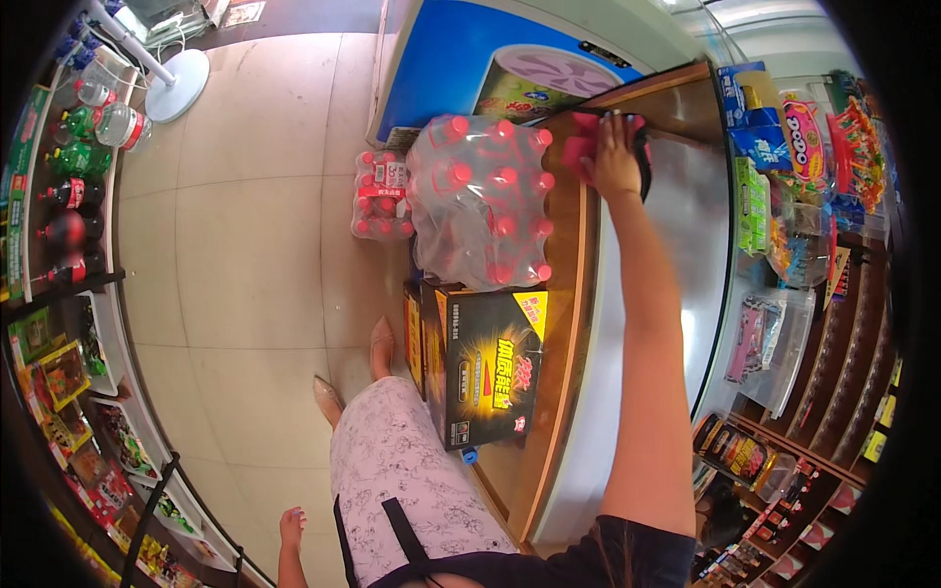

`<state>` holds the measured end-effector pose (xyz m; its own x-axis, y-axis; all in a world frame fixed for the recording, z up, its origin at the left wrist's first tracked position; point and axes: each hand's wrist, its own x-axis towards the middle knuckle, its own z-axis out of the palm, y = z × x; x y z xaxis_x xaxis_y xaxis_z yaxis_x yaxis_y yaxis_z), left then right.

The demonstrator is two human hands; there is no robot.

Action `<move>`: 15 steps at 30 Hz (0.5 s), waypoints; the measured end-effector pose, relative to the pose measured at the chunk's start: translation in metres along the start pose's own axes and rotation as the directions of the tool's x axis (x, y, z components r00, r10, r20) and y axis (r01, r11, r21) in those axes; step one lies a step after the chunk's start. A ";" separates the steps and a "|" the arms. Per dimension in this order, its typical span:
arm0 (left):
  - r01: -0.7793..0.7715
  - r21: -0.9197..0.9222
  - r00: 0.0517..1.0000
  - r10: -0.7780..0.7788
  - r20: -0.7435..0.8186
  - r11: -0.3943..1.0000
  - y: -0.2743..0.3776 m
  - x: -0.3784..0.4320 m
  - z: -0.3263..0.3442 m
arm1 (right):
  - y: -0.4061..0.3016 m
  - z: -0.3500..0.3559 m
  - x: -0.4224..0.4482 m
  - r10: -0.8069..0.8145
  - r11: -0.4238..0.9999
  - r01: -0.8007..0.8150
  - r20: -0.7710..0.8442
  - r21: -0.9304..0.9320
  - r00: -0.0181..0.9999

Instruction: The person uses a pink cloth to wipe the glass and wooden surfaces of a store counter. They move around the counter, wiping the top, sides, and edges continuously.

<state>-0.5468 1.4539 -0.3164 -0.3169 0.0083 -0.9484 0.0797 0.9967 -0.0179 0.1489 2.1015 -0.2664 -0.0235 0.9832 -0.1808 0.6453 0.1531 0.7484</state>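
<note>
My right hand [618,158] reaches far along the glass-topped counter [680,242]. Its fingers lie over a soft pink and black item [581,151], which looks like a cloth, at the counter's wooden edge; the palm hides part of it. Beside that hand stands a shrink-wrapped pack of bottles with red caps [478,198]. Down at my side, my left hand [292,525] hangs over the tiled floor, its fingers loosely bent and nothing seen in it.
A black and yellow carton [489,367] and a smaller bottle pack [381,195] stand along the counter. Behind them is a blue-sided freezer [441,66]. Candy packs [805,140] and a clear plastic bin [772,345] line the counter's far side. Shelves of drinks [73,191] run opposite.
</note>
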 end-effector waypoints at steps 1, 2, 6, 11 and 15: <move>-0.007 0.004 1.000 0.007 -0.007 1.000 0.003 -0.001 -0.002 | -0.010 0.004 -0.003 -0.012 0.998 0.011 0.003 0.062 1.000; -0.014 0.009 1.000 0.014 -0.015 1.000 0.006 -0.002 -0.004 | -0.015 0.008 -0.002 -0.014 0.998 0.014 0.000 0.064 1.000; -0.027 -0.004 0.999 0.027 -0.037 1.000 0.012 -0.005 -0.019 | -0.024 0.022 -0.019 -0.044 0.992 0.040 0.032 0.117 0.999; -0.063 0.011 0.998 0.063 -0.010 0.998 0.022 -0.002 -0.013 | -0.059 0.044 -0.104 -0.085 0.992 0.087 0.024 -0.092 0.996; -0.083 0.040 0.996 0.081 0.043 0.996 0.034 0.001 -0.009 | -0.079 0.029 -0.202 -0.084 0.996 0.085 0.047 -0.014 0.995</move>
<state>-0.5530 1.4885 -0.3152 -0.2682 0.0853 -0.9596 0.1430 0.9886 0.0479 0.1252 1.8884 -0.3073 -0.0418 0.9611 -0.2729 0.6303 0.2373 0.7392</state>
